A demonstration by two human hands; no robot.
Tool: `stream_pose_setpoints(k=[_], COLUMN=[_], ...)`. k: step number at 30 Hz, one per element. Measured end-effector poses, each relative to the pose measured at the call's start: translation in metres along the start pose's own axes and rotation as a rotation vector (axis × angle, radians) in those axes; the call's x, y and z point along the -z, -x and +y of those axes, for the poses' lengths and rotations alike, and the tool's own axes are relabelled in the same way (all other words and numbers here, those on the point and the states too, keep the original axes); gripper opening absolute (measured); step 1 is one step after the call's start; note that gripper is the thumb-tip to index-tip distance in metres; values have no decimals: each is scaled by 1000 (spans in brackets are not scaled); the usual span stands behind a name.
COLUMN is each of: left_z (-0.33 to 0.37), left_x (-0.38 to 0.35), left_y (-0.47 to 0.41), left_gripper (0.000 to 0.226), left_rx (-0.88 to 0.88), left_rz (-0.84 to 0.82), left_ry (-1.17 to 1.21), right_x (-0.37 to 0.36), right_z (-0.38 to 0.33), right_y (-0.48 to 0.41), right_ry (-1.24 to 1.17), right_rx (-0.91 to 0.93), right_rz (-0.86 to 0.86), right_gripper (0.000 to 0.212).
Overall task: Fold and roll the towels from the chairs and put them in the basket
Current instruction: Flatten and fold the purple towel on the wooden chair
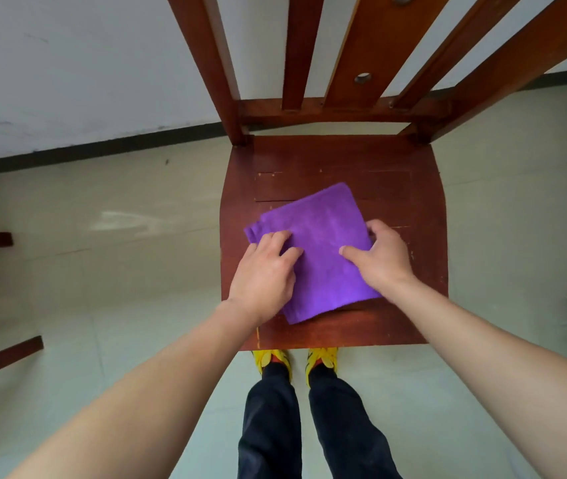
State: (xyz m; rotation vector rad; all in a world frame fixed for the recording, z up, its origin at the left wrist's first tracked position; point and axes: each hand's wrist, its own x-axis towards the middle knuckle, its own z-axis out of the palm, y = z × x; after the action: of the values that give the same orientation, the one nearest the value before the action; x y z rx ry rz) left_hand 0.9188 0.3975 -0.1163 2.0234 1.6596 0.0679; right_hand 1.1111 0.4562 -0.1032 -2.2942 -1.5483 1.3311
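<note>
On the chair seat (413,188), toward its front half and turned at a slant to its edges, lies the purple towel (323,243). It is folded to a rough square, with stacked layers showing at the side nearest the seat's left edge.

The left hand (265,274) rests on that layered side with its fingers bent. Whether it pinches cloth or only presses cannot be told. The right hand (382,257) grips the opposite side, thumb flat on top and fingers curled round the edge. No basket can be made out.

Assessment: folding appears complete or nearly so, and rolling is not yet begun.

Recommendations for the step in hand:
- Square the layers before rolling, as loose edges would probably telescope.
- Start the roll from one side with both hands level, keeping it tight and even.
- Keep the cloth well inside the seat's front edge — a slip there would likely undo the fold.
</note>
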Motion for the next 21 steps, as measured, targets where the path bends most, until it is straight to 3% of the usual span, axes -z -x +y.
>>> stream_pose_setpoints(k=[3, 5, 7, 10, 13, 15, 18, 21], left_z=[15, 25, 29, 17, 1, 1, 2, -3], left_x=[15, 27, 35, 43, 43, 42, 35, 29], left_y=[-13, -30, -46, -58, -62, -64, -64, -59], left_gripper=[30, 24, 22, 49, 72, 62, 26, 31], left_rx=[297, 587, 802, 964, 982, 953, 926, 805], left_rz=[-42, -157, -198, -216, -257, -229, -154, -60], left_ry=[448, 935, 1272, 1489, 1517, 1376, 1178, 1028], right_x=[21, 22, 17, 3, -15, -21, -22, -17], right_z=[-11, -16, -15, -5, 17, 30, 41, 54], right_y=[5, 13, 21, 34, 52, 63, 72, 72], right_ry=[330, 508, 615, 738, 758, 734, 684, 725], right_rx=[238, 412, 542, 645, 721, 741, 735, 759], right_rz=[117, 191, 222, 202, 112, 69, 63, 81], right_gripper=[37, 37, 39, 51, 71, 74, 68, 57])
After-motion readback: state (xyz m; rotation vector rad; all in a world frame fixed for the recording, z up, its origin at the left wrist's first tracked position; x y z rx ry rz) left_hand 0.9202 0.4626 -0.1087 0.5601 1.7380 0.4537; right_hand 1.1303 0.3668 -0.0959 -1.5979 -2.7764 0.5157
